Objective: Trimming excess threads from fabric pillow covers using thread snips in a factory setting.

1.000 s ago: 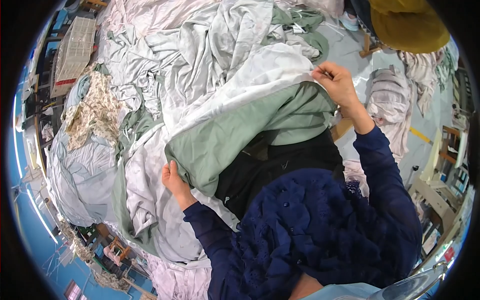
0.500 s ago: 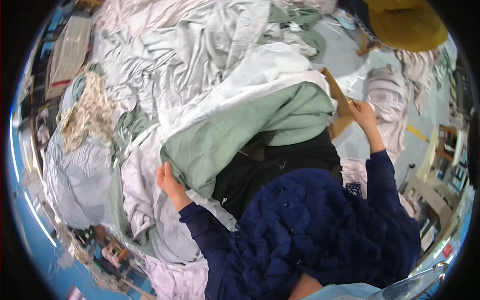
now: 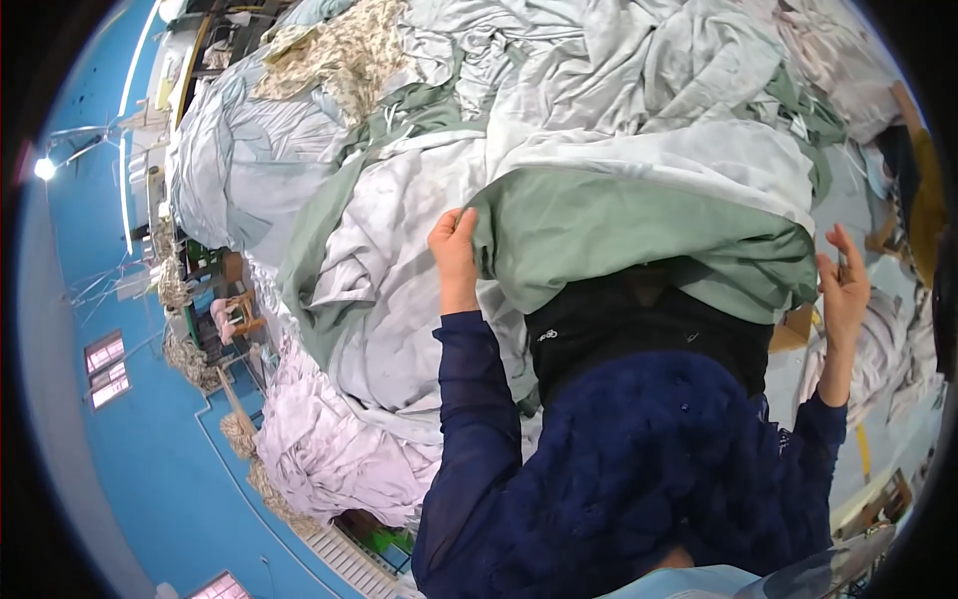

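A wide cloth, pale green (image 3: 639,235) on one face and white on the other, lies bunched across my lap over a black garment (image 3: 649,334). My left hand (image 3: 455,258) is closed on the left edge of this cloth, thumb and fingers pinching it. Beside its right end is my right hand (image 3: 843,285), with its fingers raised and apart. Nothing plainly shows in the right hand, though its palm side is partly hidden. More of the white fabric (image 3: 429,309) spreads to the left, with a green border (image 3: 314,260).
Heaped whitish cloth (image 3: 639,70) fills the far side. A patterned cloth (image 3: 344,55) and a pale blue bundle (image 3: 264,170) lie far left, pinkish cloth (image 3: 339,439) nearer. At right are a cardboard piece (image 3: 793,329) and striped cloth (image 3: 893,344).
My view has swung left, showing more blue wall. My right hand has come away from the cardboard piece, its fingers spreading. The left hand stays at the cloth's edge.
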